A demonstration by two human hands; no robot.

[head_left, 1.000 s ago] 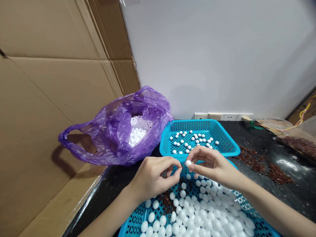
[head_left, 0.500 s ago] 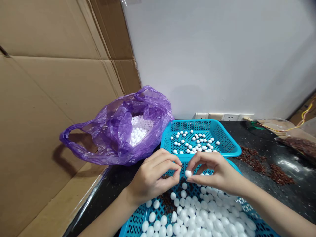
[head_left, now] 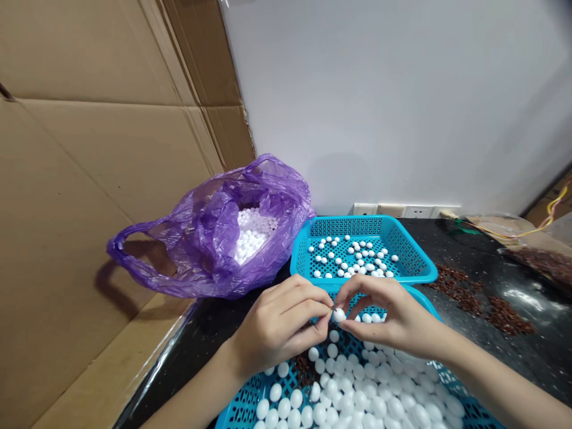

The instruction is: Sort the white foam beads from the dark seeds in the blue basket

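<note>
Over the near blue basket (head_left: 243,400), my right hand (head_left: 384,307) pinches a small white ball (head_left: 339,315) between thumb and fingertips. My left hand (head_left: 286,319) is closed in a pinch at the ball's left side. A tiny dark brown piece (head_left: 334,309) shows at its fingertips, against the ball; most of it is hidden by the fingers. Beneath both hands lie many loose white balls (head_left: 375,387). A patch of dark brown bits (head_left: 305,369) lies among them, partly covered by my left hand.
Behind stands a second blue basket (head_left: 409,253) with scattered white balls. A purple plastic bag (head_left: 201,262) of small white balls leans by the cardboard (head_left: 89,179) on the left. Brown bits (head_left: 507,316) lie on the black countertop (head_left: 478,363) at right. Wall sockets (head_left: 417,211) are behind.
My left hand has moved slightly right, bringing the brown piece against the white ball. The ball has shifted only a little in my right hand.
</note>
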